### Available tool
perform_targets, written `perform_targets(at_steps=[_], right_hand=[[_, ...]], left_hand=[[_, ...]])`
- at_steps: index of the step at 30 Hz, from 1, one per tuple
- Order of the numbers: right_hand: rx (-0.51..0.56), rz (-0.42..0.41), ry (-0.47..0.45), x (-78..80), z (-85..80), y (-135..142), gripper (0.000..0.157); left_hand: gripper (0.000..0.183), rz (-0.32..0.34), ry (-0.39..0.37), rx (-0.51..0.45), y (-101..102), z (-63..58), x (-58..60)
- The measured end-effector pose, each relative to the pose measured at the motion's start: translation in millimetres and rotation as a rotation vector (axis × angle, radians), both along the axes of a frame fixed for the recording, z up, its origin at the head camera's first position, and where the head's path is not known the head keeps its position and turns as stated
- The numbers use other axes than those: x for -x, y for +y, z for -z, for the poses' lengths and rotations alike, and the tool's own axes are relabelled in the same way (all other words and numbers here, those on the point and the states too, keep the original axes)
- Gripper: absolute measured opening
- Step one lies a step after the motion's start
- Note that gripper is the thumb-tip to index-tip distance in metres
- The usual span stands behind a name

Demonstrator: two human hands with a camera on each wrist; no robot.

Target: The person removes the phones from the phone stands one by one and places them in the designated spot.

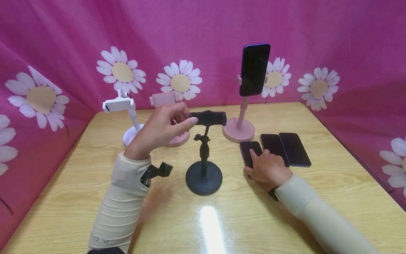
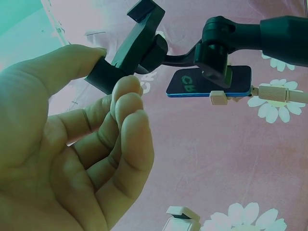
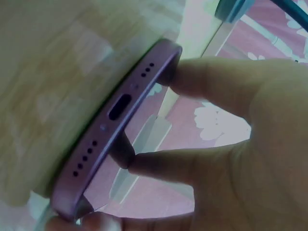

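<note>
A black phone stand (image 1: 204,179) with a round base stands upright in the middle of the table. My left hand (image 1: 161,127) pinches the left end of its clamp (image 2: 137,43) between thumb and fingers, and the clamp is bare of any phone. To the right, my right hand (image 1: 269,167) grips a dark-screened phone (image 1: 247,151) near its lower end. Thumb and fingers hold its sides while the index finger rests on the screen. The right wrist view shows the bottom edge of this phone (image 3: 105,127), with its charging port and speaker holes.
Two more phones (image 1: 275,146) (image 1: 295,150) lie side by side right of my right hand. Behind stands a pink stand (image 1: 238,130) bearing an upright phone (image 1: 254,70). A white stand (image 1: 118,104) and another pink stand (image 1: 165,99) are at back left, near the flowered cloth (image 1: 222,31).
</note>
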State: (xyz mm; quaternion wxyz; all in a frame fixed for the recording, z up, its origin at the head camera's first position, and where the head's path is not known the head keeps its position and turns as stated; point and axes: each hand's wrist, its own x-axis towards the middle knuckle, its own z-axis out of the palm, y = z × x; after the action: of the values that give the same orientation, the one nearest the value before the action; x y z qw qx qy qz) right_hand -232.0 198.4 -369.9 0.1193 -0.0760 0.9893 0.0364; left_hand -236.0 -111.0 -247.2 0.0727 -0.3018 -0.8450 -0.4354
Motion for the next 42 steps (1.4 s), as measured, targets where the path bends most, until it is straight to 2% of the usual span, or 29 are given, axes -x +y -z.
perform_targets(at_steps=[6, 11, 15, 28, 37, 42], right_hand=[[-0.001, -0.007, -0.015, 3.6, -2.8, 5, 0.078], [0.05, -0.007, -0.044, 4.6, -2.3, 5, 0.078], [0.09, 0.003, -0.059, 4.8, -1.8, 5, 0.078], [0.118, 0.058, -0.091, 8.0, -0.8, 13, 0.079], [0.149, 0.039, -0.107, 10.0, -1.0, 17, 0.081], [0.143, 0.035, -0.104, 10.3, 0.6, 15, 0.08]], left_hand=[[0.022, -0.007, 0.003, -0.004, -1, -0.5, 0.2], [0.022, -0.017, -0.013, 0.001, -1, -0.6, -0.5], [0.022, -0.02, -0.015, 0.003, -1, -0.2, -0.4], [0.021, -0.019, 0.004, 0.002, 1, -0.2, -1.0], [0.02, -0.01, 0.026, -0.004, 1, 0.4, 0.8], [0.019, -0.023, 0.038, 0.009, -6, -1.3, 0.3]])
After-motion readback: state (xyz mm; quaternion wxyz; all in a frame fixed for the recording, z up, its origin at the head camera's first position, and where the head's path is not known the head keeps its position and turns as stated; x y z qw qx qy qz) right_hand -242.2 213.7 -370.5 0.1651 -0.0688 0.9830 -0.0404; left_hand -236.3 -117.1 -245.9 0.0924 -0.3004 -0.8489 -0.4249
